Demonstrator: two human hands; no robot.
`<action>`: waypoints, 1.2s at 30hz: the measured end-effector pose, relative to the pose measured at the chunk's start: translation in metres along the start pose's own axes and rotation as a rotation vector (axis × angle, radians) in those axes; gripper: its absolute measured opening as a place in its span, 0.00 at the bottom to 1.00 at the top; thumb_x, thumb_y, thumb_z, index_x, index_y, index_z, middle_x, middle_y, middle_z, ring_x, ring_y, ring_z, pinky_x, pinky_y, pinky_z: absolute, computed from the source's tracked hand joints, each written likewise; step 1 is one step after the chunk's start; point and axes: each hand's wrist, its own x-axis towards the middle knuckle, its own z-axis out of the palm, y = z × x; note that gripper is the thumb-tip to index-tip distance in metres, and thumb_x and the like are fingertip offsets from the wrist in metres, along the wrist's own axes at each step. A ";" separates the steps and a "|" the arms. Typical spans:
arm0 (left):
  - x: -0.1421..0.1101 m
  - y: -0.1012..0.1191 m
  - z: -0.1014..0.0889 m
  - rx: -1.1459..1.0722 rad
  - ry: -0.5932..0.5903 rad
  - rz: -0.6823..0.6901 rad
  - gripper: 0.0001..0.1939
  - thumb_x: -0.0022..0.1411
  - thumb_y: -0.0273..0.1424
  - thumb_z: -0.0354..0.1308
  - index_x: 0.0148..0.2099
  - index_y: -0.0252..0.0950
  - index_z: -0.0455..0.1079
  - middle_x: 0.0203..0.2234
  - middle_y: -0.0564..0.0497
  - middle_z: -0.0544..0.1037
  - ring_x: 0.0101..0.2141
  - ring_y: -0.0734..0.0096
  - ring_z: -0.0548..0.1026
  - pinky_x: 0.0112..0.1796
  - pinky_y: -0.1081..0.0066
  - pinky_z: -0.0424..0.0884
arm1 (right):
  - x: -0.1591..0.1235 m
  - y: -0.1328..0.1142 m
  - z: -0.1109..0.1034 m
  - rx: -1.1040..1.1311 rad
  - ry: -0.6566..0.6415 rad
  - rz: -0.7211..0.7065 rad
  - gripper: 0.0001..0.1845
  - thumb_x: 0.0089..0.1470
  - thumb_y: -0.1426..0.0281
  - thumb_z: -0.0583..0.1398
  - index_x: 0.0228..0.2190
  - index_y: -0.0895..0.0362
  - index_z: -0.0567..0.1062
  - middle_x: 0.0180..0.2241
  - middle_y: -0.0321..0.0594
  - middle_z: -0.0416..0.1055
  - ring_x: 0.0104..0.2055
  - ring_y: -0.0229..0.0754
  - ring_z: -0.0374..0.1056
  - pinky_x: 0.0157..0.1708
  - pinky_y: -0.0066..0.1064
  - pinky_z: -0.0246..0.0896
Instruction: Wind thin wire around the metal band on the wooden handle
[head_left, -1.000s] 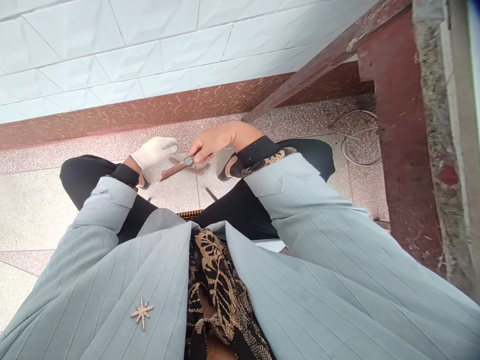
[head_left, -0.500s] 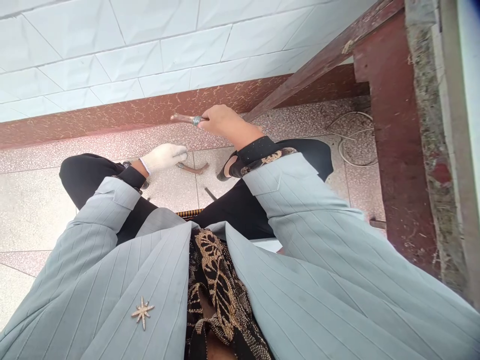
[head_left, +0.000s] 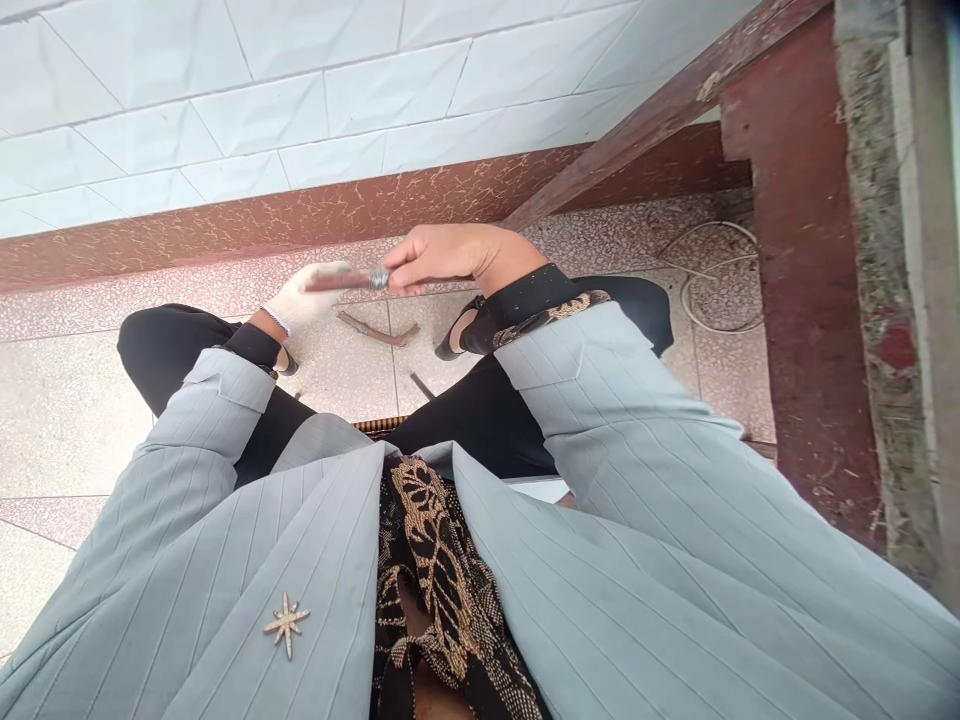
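My right hand, bare, grips a brown wooden-handled tool just beside the wire wound around it. A thin dark part of this tool shows beyond my fingers on the right; its kind is unclear. Against the handle's left end rests my left hand in a white glove, fingers stretched along it and slightly blurred. Below the hands, a bent brown stick lies on the floor, apart from both.
A tiled wall with a dark red skirting runs ahead. On the right stand a red wooden frame and a slanting brace. A pale coiled cable lies on the floor. A short dark rod lies between my legs.
My left hand has risen from beside the bent stick to the handle's end. My right hand has brought the tool down and nearer to my left hand.
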 end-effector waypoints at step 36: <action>-0.004 0.017 0.006 -0.016 -0.134 0.121 0.15 0.73 0.35 0.49 0.44 0.37 0.76 0.35 0.49 0.79 0.38 0.65 0.75 0.44 0.66 0.69 | 0.028 0.018 -0.001 -0.356 0.529 0.361 0.12 0.67 0.71 0.64 0.30 0.60 0.75 0.33 0.48 0.75 0.45 0.49 0.74 0.47 0.36 0.64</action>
